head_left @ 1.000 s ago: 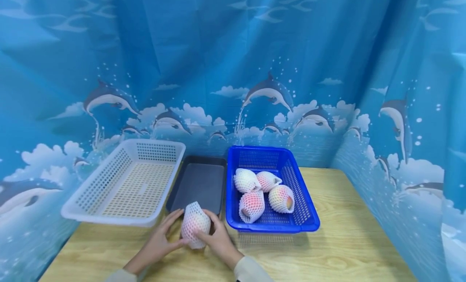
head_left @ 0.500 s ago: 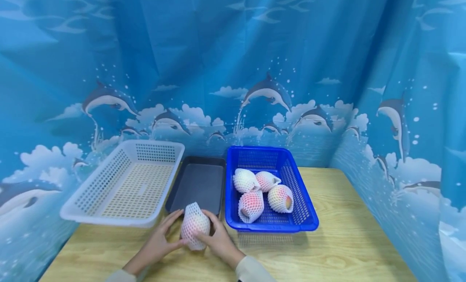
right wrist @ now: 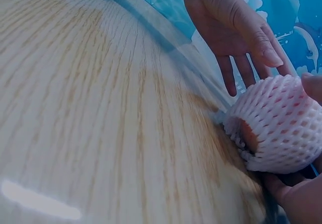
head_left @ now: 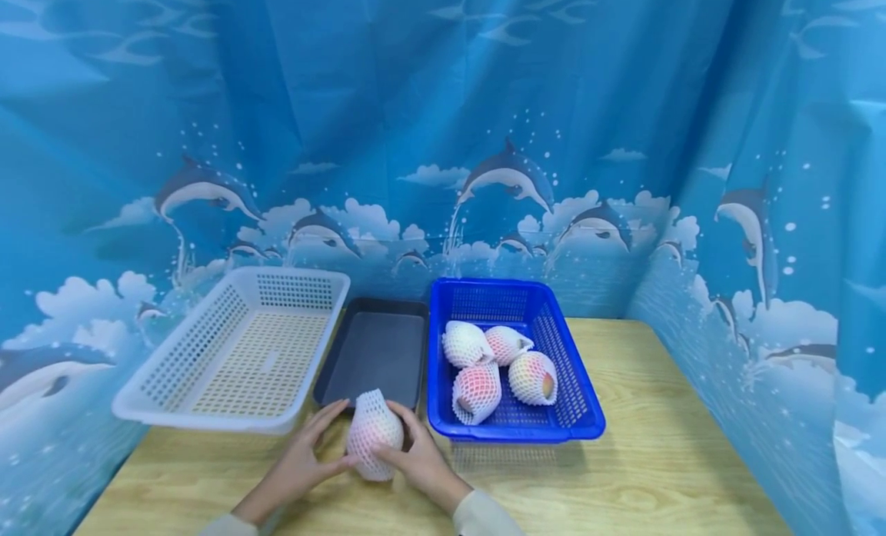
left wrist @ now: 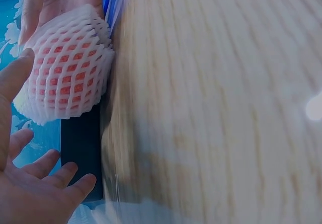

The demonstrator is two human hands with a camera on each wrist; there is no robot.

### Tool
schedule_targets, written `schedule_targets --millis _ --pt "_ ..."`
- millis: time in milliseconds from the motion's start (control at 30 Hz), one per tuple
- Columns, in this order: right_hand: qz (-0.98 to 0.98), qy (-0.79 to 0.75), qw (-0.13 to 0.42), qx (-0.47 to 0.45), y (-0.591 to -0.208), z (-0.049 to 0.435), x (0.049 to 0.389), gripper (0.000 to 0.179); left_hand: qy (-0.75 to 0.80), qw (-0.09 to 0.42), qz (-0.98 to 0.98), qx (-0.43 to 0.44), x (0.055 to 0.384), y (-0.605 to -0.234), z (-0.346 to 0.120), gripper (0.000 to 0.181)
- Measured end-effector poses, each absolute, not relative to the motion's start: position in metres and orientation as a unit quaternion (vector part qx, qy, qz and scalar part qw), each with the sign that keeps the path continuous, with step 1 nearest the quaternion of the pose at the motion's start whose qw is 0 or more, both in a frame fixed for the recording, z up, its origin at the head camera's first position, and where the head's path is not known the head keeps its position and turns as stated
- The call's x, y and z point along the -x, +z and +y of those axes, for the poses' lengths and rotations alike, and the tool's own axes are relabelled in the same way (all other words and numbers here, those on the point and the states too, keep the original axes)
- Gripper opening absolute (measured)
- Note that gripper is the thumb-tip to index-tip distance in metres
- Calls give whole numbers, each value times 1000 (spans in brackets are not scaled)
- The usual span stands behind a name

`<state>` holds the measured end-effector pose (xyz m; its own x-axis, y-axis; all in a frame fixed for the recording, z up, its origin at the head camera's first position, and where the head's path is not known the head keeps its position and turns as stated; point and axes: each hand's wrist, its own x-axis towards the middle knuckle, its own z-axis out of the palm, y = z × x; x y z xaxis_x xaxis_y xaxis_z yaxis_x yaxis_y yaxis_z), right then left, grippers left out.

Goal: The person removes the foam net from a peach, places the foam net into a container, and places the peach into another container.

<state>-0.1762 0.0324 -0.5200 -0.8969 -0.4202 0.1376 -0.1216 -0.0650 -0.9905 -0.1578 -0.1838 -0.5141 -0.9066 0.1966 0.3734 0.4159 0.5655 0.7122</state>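
Observation:
A red-and-pale fruit in a white foam net (head_left: pixel 374 437) is held over the table, in front of the dark tray (head_left: pixel 377 347). My right hand (head_left: pixel 422 463) grips it, thumb on the near side and fingers behind. On the other side my left hand (head_left: pixel 298 463) is spread, its thumb tip at the net. In the left wrist view the left fingers (left wrist: pixel 65 176) stand apart from the fruit. The right wrist view shows the netted fruit (right wrist: pixel 282 128) with a bare patch of skin at the net's opening, and the left hand (right wrist: pixel 236 27) beyond.
A white perforated basket (head_left: pixel 277 421) stands left of the tray. To the right, a blue basket (head_left: pixel 512 432) holds several netted fruits (head_left: pixel 477 390). Wooden table (head_left: pixel 657 459) extends to the right, and a dolphin-print curtain (head_left: pixel 443 136) hangs behind.
The fruit has shifted slightly toward me and to the right, tilting a little, with my right hand. My left hand has hardly moved.

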Motion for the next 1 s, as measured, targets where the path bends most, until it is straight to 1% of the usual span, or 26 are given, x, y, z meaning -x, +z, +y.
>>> schedule_targets --millis 200,367,600,800,1000 --pt "694 -684 89 208 -521 37 175 67 -433 129 -876 171 157 -512 -183 83" --pt "700 -685 97 179 -520 39 174 68 -432 122 -878 165 155 -510 -182 83" --pt "703 -685 97 166 -517 42 171 70 -432 115 -881 154 155 -511 -183 85" --pt "708 -677 89 179 -513 49 165 74 -434 106 -881 155 154 -510 -183 85" --pt "696 -685 95 191 -517 56 163 75 -432 113 -881 159 154 -508 -184 85"
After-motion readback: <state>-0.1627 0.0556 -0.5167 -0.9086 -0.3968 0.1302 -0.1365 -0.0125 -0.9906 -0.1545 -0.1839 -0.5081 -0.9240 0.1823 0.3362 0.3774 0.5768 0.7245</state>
